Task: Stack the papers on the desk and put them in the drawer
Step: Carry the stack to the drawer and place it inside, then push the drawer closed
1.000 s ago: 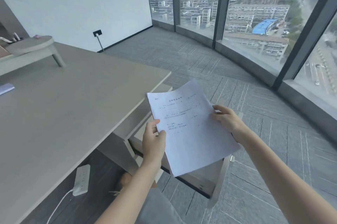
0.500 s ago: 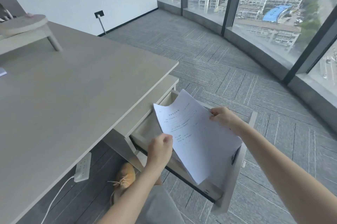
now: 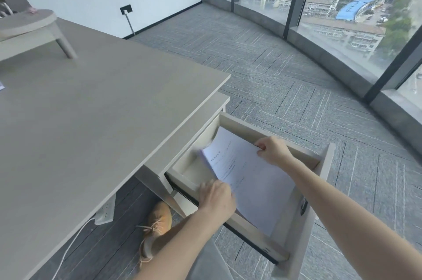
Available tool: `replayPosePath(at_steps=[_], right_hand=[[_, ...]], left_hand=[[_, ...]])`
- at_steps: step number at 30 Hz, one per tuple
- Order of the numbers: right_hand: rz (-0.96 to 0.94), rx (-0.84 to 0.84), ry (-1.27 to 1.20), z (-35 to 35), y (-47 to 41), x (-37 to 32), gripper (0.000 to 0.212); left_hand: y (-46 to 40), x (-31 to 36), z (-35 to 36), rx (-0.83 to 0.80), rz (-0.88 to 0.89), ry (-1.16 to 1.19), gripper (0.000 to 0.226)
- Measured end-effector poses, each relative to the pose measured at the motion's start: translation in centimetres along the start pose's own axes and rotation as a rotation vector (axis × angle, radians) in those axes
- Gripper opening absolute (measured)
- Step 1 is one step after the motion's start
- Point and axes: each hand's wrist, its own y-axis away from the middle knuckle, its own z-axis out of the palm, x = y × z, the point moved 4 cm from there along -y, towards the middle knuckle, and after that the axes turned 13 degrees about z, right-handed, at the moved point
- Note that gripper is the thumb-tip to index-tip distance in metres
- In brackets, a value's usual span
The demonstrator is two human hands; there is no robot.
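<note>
A stack of white printed papers lies tilted inside the open drawer under the grey desk. My right hand grips the stack's far edge. My left hand holds its near edge, fingers curled over the paper just inside the drawer's near wall. The far corner of the stack is blurred and points into the drawer's back end under the desk. The drawer's inside is pale and otherwise bare where it shows.
A small grey riser shelf stands on the desk at the back left. Under the desk hang a white power strip and its cable, next to my tan shoe. Grey carpet and curved floor-to-ceiling windows lie to the right.
Both hands have lowered the stack from above the drawer down into it. My view has tipped further down and nearer the drawer.
</note>
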Motion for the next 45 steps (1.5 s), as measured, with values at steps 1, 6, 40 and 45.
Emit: replayPosePath(at_steps=[1,6,40,45], right_hand=[[0.000,0.016,0.006,0.3,-0.1,0.0,0.028],[0.043,0.045,0.033,1.4,-0.7,0.6,0.039],[-0.123,0.598,-0.122,-3.4,11.7,3.6,0.021],[0.111,0.600,-0.141,-4.2,14.8,8.4,0.033]], left_hand=[[-0.2,0.0,0.2,-0.052,-0.014,-0.023,0.031],[-1.7,0.1,0.9,-0.279,-0.050,-0.078,0.029],[-2.5,-4.0,-15.3,0.281,0.228,-0.202,0.027],[-4.1,-7.6,-17.0,0.151,0.127,-0.279,0.067]])
